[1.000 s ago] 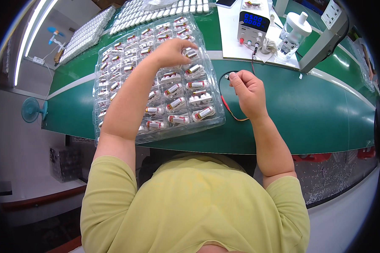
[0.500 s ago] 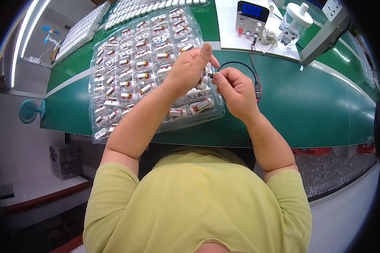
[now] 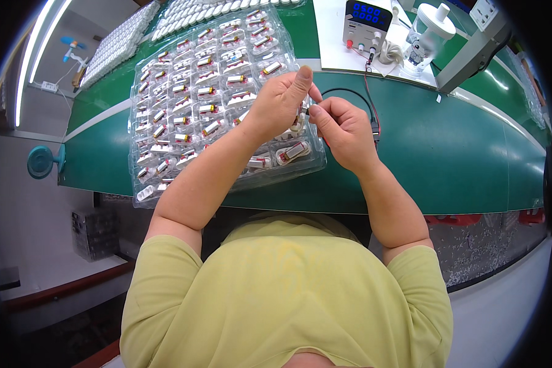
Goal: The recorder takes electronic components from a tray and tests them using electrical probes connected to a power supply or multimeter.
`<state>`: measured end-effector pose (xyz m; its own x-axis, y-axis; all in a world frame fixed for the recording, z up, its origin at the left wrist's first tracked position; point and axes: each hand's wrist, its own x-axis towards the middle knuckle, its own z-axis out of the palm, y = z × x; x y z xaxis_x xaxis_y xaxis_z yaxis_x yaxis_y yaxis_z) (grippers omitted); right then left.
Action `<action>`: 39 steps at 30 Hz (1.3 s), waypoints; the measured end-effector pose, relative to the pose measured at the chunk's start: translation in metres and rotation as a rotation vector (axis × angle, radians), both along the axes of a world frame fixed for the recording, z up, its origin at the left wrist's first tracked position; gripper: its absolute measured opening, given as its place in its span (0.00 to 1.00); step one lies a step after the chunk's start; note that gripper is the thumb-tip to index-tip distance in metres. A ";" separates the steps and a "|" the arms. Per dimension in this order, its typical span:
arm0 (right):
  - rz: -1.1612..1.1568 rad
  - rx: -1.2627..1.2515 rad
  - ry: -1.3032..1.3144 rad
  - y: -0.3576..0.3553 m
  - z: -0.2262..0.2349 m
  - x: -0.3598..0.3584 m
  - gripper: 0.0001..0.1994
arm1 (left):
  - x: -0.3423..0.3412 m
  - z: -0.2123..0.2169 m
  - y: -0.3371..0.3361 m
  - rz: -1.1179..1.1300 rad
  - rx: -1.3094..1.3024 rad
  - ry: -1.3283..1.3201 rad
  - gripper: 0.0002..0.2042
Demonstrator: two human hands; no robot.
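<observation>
L hand (image 3: 276, 107) and R hand (image 3: 343, 129) are meeting fingertip to fingertip, both pinching a small cell (image 3: 303, 111) btwn them. Clear tray (image 3: 165, 184) of cells is lying under L hand on the green counter (image 3: 441, 159); red/black leads (image 3: 374, 122) are running just beyond R hand.

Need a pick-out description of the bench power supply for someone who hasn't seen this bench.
Start at the green bench, then go to the white mat at its far edge, beyond the clear blister tray. The power supply is the small box there with a blue lit display, red and black leads plugged in; nothing else glows.
</observation>
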<state>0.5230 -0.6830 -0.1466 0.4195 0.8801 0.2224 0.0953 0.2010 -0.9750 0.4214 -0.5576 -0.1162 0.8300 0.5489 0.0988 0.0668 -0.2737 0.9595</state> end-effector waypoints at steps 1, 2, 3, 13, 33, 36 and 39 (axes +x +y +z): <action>0.000 -0.041 -0.088 -0.001 0.001 0.002 0.10 | 0.001 -0.001 -0.001 0.007 0.034 -0.019 0.31; 0.017 -0.016 -0.089 -0.001 0.001 0.003 0.10 | 0.001 -0.001 -0.002 0.023 0.083 -0.029 0.31; 0.010 -0.031 -0.090 -0.002 0.002 0.003 0.10 | 0.001 -0.002 -0.002 0.017 0.069 -0.039 0.31; -0.043 -0.024 0.012 0.000 -0.001 0.003 0.11 | 0.004 0.000 -0.008 0.072 0.036 0.045 0.32; -0.406 0.150 -0.349 0.005 0.003 0.020 0.06 | 0.041 -0.011 0.150 0.459 0.756 0.495 0.15; -0.488 0.257 -0.619 0.005 0.005 0.024 0.05 | 0.040 -0.011 0.161 0.433 0.765 0.659 0.17; -0.535 0.338 -0.758 0.005 0.006 0.027 0.07 | 0.036 -0.001 0.146 0.443 0.805 0.565 0.16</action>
<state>0.5505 -0.6780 -0.1404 0.3862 0.4565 0.8016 0.8307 0.2056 -0.5173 0.4569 -0.4113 -0.1174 0.6124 0.7564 0.2298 0.6917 -0.6534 0.3076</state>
